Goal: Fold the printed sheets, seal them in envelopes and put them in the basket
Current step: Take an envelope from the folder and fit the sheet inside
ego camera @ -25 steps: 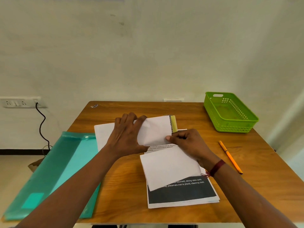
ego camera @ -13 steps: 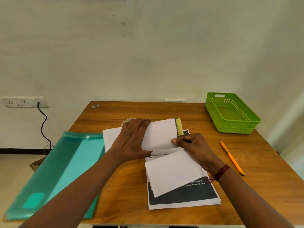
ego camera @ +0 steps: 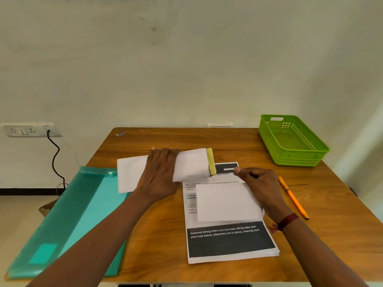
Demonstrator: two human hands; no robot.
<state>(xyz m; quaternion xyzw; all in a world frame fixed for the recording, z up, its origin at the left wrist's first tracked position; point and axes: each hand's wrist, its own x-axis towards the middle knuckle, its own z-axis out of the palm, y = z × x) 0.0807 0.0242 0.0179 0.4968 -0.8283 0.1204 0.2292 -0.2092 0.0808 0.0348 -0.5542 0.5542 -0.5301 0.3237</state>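
My left hand [ego camera: 160, 174] grips a white envelope [ego camera: 193, 165] held a little above the table, its yellow-strip flap [ego camera: 210, 161] pointing right. Another white envelope [ego camera: 129, 176] lies flat beneath it. My right hand [ego camera: 258, 184] is just right of the flap, apart from it, fingers curled over the upper right edge of a folded white sheet [ego camera: 224, 203]. That sheet rests on the stack of printed sheets [ego camera: 229, 240]. The green basket [ego camera: 291, 160] stands at the back right with nothing inside.
An orange pen [ego camera: 294, 198] lies right of my right hand. A teal plastic folder [ego camera: 72, 214] covers the table's left edge. A small clip-like object [ego camera: 120, 133] sits at the back left. A wall socket [ego camera: 31, 129] with a black cable is on the left.
My right hand has pulled away rightward from the envelope's open end, and the folded sheet under it has swung from tilted to straight. My left hand keeps hold of the envelope.
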